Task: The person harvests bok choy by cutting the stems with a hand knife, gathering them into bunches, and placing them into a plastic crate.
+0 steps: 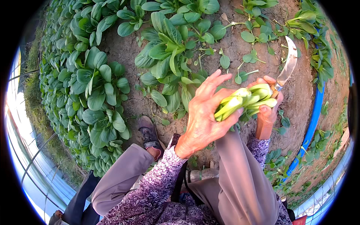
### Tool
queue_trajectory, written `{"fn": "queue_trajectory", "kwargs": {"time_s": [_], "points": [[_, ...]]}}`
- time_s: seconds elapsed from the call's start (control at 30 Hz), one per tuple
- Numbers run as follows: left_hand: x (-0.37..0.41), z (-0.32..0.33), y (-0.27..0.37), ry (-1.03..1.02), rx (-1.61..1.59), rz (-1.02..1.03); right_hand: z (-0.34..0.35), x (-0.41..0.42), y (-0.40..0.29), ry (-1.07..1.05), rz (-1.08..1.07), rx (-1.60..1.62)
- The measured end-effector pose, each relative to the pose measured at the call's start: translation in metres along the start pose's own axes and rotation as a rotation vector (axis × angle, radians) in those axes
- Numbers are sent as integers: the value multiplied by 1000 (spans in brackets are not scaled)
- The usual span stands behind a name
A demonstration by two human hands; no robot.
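My left hand (202,115) curls around pale-stemmed bok choy (232,105), its thumb below and two fingers stretched out above. Close on its right, my right hand (267,112) grips the wooden handle of a sickle (289,63) together with more bok choy heads (263,94). The curved blade points up and away, with dark specks of dirt on it. Cut stem ends face upward in the bunch, while most of its leaves are hidden beneath the hands. Both hands are above my right knee (229,143).
Rooted bok choy (166,53) stands just ahead, and a dense bed of it (92,81) fills the left. Loose leaves (243,76) lie on cracked soil (270,59). A blue hose (312,121) curves along the right. Another person's dark-trousered leg (80,197) shows at lower left.
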State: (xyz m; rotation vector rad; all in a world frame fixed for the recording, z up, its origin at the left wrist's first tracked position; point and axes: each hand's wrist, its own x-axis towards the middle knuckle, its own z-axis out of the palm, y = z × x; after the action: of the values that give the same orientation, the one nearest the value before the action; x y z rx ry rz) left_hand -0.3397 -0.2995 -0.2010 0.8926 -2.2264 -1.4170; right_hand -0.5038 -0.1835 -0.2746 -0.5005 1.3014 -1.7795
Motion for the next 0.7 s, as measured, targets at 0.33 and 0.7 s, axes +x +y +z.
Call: {"fn": "queue_trajectory", "kwargs": {"time_s": [0.33,0.7], "points": [[13,9,-21,-232,206,-327,22,9,13,278,245,-383],[87,-65,-104,-507,1098,51,66,59,103,-357,-251,-901]]}}
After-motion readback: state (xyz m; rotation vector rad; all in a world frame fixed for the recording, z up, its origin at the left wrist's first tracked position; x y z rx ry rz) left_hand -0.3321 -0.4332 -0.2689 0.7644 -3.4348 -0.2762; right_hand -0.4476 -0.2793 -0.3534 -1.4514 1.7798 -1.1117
